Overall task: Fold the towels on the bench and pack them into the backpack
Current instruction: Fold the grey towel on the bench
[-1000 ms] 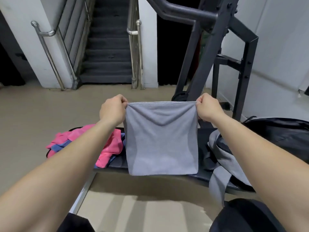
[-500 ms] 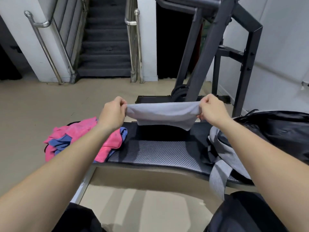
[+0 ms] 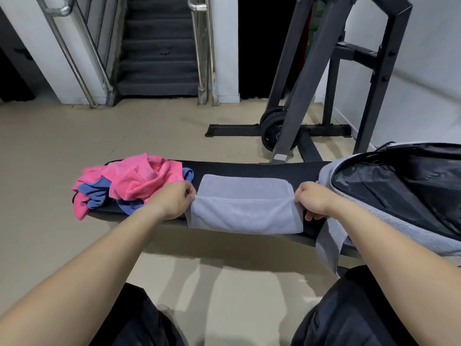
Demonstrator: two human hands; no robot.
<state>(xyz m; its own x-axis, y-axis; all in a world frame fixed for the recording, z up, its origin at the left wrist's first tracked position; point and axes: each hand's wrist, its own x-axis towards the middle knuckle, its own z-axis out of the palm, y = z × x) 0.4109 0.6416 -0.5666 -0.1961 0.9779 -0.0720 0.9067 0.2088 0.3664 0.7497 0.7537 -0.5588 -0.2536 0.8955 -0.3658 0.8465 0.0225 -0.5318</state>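
Towel [image 3: 244, 211] corners pinched by left hand [image 3: 174, 201] and right hand [image 3: 314, 199]; backpack [image 3: 399, 186] cut off at right.

I'm getting a bright, evenly lit feed, with soft light from above laying broad, faint-edged shadows on the floor [image 3: 212, 275] beneath the bench [image 3: 249, 168]. The wide lens is bowing the handrails [image 3: 71, 56] toward the frame edges, the doorway [image 3: 259, 46] is sinking into black, and fine detail is looking slightly soft.

A grey terry towel [image 3: 244, 203] lies folded across the black padded desk [image 3: 249, 168] at centre frame, stitched edge on top. Crumpled pink towels [image 3: 139, 178] and blue towels [image 3: 94, 193] are heaped at centre left. A grey fabric backpack [image 3: 399, 183] lies unzipped at the right.
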